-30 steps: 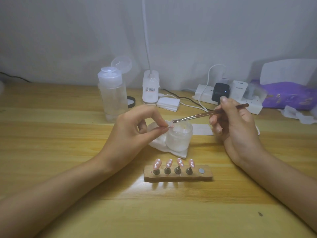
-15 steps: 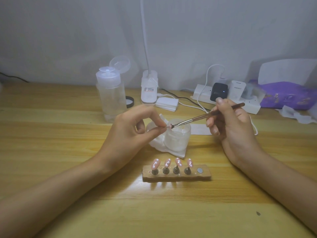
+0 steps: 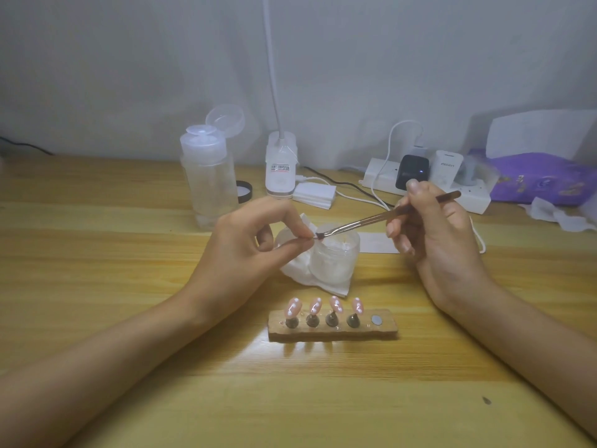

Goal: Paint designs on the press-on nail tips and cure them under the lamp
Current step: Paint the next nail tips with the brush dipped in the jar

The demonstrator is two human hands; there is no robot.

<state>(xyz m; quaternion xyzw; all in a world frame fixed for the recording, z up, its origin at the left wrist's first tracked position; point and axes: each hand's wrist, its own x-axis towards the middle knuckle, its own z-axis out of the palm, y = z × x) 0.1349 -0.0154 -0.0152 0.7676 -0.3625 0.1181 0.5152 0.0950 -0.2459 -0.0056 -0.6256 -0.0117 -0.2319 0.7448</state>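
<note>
The wooden desk [image 3: 97,253] fills the lower view, set against a pale wall. Both forearms come in from the bottom corners, at seven and five o'clock.

The left hand [image 3: 245,250] is raised near the centre. Its thumb and forefinger are closed narrow on a tiny piece [image 3: 318,238], which is too small to make out. Its other fingers are loosely curled. The right hand [image 3: 436,240], at three o'clock of the left, has its fingers curled round the handle of a slim brush [image 3: 365,221]. The brush slants down toward nine o'clock, so its dark bristles meet the pinched piece.

A clear pump bottle [image 3: 210,185] with its flip lid up stands at eleven o'clock of the left hand. A purple packet [image 3: 542,179] lies at the far two o'clock edge, and a white power strip [image 3: 471,202] loaded with plugs sits just beside it. The white lamp base [image 3: 281,169] stands at twelve o'clock, near the bottle.

A frosted jar [image 3: 332,257] sits on a crumpled tissue [image 3: 297,270], directly under the brush tip. At six o'clock of the jar lies a wooden block [image 3: 332,331]. It carries four pink nail tips [image 3: 315,307] with white marks, each upright on a dark stud. A small grey disc [image 3: 375,320] is set at the block's three o'clock end.
</note>
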